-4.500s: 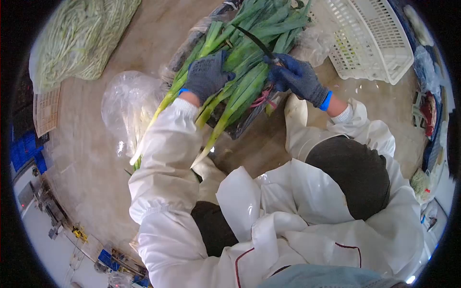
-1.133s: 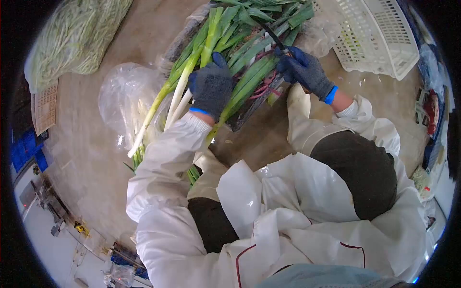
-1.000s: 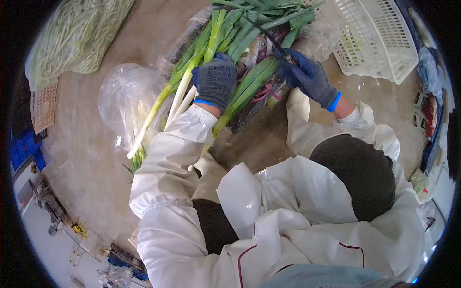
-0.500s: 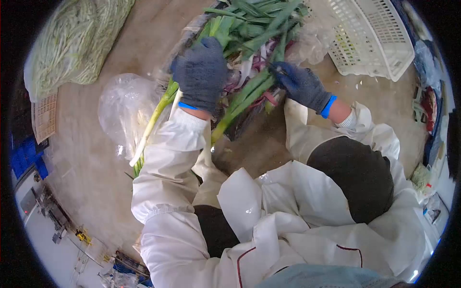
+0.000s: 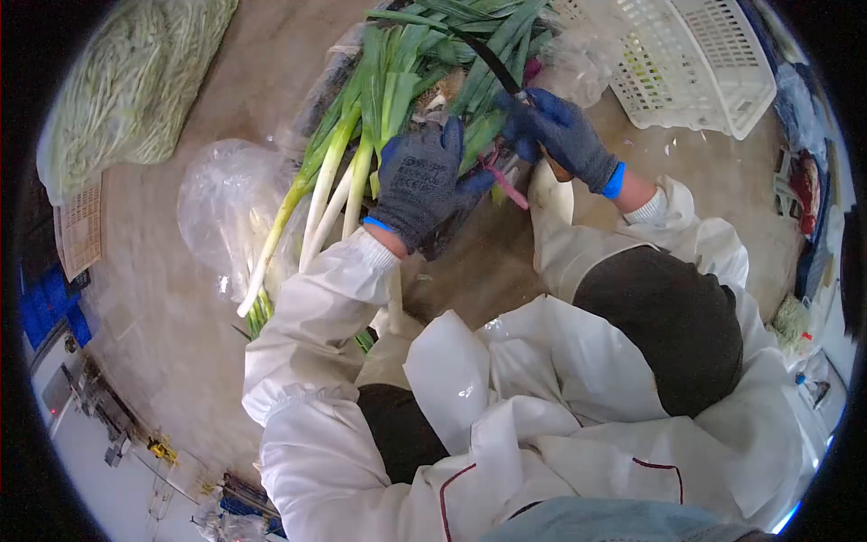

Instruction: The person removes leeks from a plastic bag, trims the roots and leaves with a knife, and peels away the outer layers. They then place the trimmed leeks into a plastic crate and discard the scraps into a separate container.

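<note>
My left hand, in a dark grey-blue glove, is over the lower edge of the pile with finger and thumb apart. Nothing shows in its grip, though its palm side is hidden. Just left of it, several leeks lie with white ends toward me and green leaves away. My right hand, gloved alike, is closed around the handle of a knife. The dark, curved blade points up and left over the leek leaves. Between the hands lie more green leaves and a strip of purplish-red material.
A white perforated crate stands at upper right beside crumpled clear plastic. At left lie a clear bag over pale stalks and a large bag of long green vegetables. My white-clad knees flank the pile.
My left hand has come off the leeks and moved right and slightly toward me. Leeks it covered now show at its left. My right hand has turned, bringing the knife blade into clear view.
</note>
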`<action>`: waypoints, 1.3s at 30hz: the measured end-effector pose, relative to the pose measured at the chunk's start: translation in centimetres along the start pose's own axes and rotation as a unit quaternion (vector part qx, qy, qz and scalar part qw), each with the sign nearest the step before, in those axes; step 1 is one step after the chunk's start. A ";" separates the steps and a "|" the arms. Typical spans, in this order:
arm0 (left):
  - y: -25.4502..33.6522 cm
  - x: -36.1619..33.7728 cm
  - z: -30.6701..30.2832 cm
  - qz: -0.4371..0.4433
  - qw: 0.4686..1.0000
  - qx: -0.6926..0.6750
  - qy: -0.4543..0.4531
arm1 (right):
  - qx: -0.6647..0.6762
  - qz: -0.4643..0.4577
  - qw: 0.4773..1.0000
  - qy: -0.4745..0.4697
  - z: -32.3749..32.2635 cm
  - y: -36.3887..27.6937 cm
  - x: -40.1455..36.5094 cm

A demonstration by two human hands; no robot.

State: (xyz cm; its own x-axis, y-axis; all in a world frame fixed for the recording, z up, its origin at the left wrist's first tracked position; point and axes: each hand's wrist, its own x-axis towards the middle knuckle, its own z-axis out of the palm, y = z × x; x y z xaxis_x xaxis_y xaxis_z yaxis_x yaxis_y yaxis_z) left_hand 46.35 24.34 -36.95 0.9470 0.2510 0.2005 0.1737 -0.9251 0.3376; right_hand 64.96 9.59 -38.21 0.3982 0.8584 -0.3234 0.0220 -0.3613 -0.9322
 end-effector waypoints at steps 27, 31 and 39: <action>-2.3 -1.6 0.7 -0.174 0.958 -0.208 -0.093 | -0.160 -0.109 0.981 -0.002 0.7 0.3 -1.3; -2.5 -0.9 0.9 -0.129 0.981 -0.141 0.037 | -0.283 -0.230 0.931 0.031 0.9 1.1 -0.9; -5.7 2.6 -6.5 -0.181 0.954 -0.217 0.096 | -0.112 0.082 0.990 0.014 -1.1 1.4 -3.9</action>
State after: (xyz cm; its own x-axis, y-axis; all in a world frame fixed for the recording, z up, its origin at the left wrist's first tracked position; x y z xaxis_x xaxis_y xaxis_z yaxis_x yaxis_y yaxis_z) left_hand 46.02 32.13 -32.42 0.7721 0.6180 0.1480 0.3129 -0.5724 0.7579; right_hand 64.48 5.37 -38.06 0.4375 0.7727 -0.4598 0.1560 -0.5688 -0.8075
